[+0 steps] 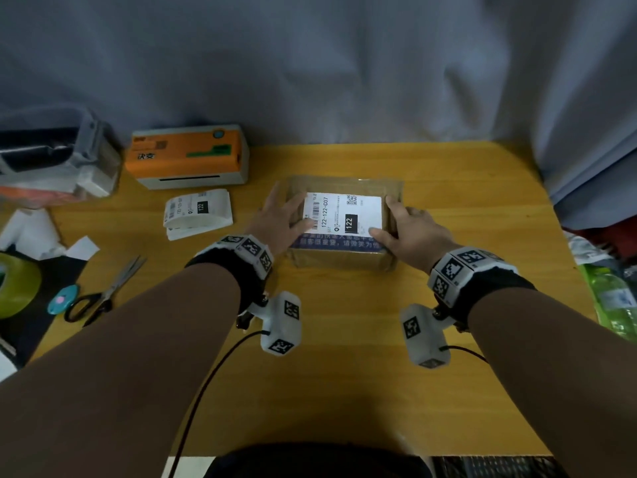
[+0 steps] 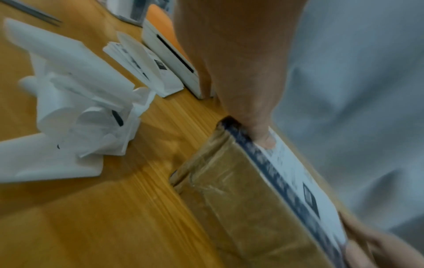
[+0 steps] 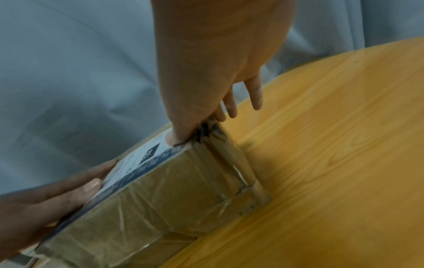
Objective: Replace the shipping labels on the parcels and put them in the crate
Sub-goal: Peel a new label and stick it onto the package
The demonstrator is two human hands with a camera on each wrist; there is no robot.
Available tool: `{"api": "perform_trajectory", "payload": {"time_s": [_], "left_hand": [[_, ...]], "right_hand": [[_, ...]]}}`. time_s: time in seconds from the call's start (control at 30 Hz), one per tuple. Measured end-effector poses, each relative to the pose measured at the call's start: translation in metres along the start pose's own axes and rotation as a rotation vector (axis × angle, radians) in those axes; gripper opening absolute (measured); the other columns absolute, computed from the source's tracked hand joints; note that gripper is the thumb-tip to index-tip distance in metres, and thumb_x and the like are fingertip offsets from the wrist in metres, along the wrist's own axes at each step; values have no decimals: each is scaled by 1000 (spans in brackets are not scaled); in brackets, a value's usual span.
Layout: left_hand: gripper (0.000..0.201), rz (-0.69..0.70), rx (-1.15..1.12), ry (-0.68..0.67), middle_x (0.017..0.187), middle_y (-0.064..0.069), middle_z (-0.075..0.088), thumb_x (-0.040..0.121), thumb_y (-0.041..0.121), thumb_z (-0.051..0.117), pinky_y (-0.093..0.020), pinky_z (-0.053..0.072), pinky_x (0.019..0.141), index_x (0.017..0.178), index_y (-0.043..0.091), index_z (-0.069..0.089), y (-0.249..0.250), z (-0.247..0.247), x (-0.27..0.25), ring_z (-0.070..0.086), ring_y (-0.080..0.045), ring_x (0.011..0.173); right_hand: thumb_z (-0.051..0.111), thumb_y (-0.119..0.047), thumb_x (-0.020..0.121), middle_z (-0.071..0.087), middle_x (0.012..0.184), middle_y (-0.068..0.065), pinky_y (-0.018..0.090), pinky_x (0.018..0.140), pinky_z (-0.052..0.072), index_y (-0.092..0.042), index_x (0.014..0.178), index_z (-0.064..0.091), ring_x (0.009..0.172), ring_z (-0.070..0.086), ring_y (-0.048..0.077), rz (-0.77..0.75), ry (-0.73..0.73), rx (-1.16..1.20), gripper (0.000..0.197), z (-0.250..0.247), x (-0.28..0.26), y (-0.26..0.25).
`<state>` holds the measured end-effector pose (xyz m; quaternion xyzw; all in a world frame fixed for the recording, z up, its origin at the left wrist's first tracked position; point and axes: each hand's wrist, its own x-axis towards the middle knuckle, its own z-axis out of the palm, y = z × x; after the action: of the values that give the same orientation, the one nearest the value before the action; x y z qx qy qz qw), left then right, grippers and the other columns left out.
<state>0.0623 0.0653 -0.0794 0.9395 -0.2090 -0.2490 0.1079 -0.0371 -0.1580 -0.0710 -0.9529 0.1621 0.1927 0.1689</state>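
Note:
A brown taped cardboard parcel point(image 1: 341, 257) lies in the middle of the yellow wooden table point(image 1: 344, 374). A white shipping label point(image 1: 344, 212) printed "122-122-C07" lies on its top face. My left hand point(image 1: 281, 219) lies flat on the parcel's left part, its thumb point(image 2: 263, 137) pressing the label's near left corner. My right hand point(image 1: 410, 225) straddles the right edge: its thumb point(image 3: 176, 137) presses the label's near right corner, while straight fingers point(image 3: 254, 94) reach down past the side. The parcel's front point(image 3: 160, 199) shows wrinkled clear tape.
An orange and white label printer point(image 1: 188, 157) stands at the back left, a stack of printed labels point(image 1: 198, 213) before it. Crumpled white backing paper point(image 1: 31, 232), scissors point(image 1: 107, 291) and a green tape roll point(image 1: 13, 288) lie left. A grey bin point(image 1: 51, 157) sits far left. Green bottles point(image 1: 613, 298) lie right.

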Motion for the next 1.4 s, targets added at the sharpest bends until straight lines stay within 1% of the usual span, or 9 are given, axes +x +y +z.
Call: {"api": "perform_trajectory", "payload": {"time_s": [0.17,0.33,0.53,0.7,0.87,0.97,1.03,1.27,1.4], "left_hand": [[64,15,-244,9,142,-13,46,99,30,42,-31,39,91,152,26,5,0,-6,-6,50,-29,120],[77,-52,-431,64,139,-6,47,87,40,62,-14,40,79,145,12,19,8,3,-13,53,-19,115],[77,-73,-502,-6,135,1,48,83,34,68,-35,41,101,144,12,27,2,-1,0,49,-21,123],[55,-169,-398,276,143,-16,35,95,32,50,-36,36,101,143,14,31,10,-9,4,44,-32,124],[119,-101,-339,-3,155,-6,-26,70,56,72,-44,19,115,149,29,-13,18,4,-10,0,-28,146],[133,-111,-371,42,157,-5,-17,65,48,79,-42,15,118,147,18,-22,12,6,-9,-3,-23,146],[125,-106,-386,91,158,-6,-7,70,44,78,-39,17,116,149,13,-14,6,4,-8,4,-24,146],[66,-31,-374,204,142,-9,33,86,33,64,-35,34,105,142,12,35,-14,-12,4,39,-23,128],[53,-60,-425,197,131,-8,42,89,38,58,-32,40,92,132,14,40,-12,-13,16,48,-22,116]], "right_hand": [[59,-62,79,3,157,8,48,115,23,-21,140,28,144,8,30,-10,79,-7,80,-6,-3,-1],[61,-75,65,-20,157,6,50,118,-2,-19,150,-9,146,-12,24,-58,37,0,124,-16,16,-5],[66,-74,62,35,141,11,49,109,29,-18,147,19,131,33,31,-30,5,-67,113,-18,19,-10],[66,-63,74,56,95,0,32,61,43,-9,109,51,84,54,19,-3,-37,78,66,-4,2,-15],[57,-52,88,59,70,3,31,61,48,-17,69,52,70,61,22,-77,-135,150,40,13,-13,-28],[54,-58,86,66,101,9,33,77,50,-12,110,58,96,63,26,-40,-89,203,53,9,-10,-33],[61,-62,79,57,126,11,35,91,47,-11,145,26,117,54,28,-9,-52,315,91,5,-5,-38],[77,-52,68,4,158,13,40,112,28,-25,149,-15,141,23,31,-15,-77,463,126,6,25,-74],[83,-59,52,35,145,16,47,104,41,-30,148,2,126,44,34,4,-115,416,129,5,45,-78]]}}
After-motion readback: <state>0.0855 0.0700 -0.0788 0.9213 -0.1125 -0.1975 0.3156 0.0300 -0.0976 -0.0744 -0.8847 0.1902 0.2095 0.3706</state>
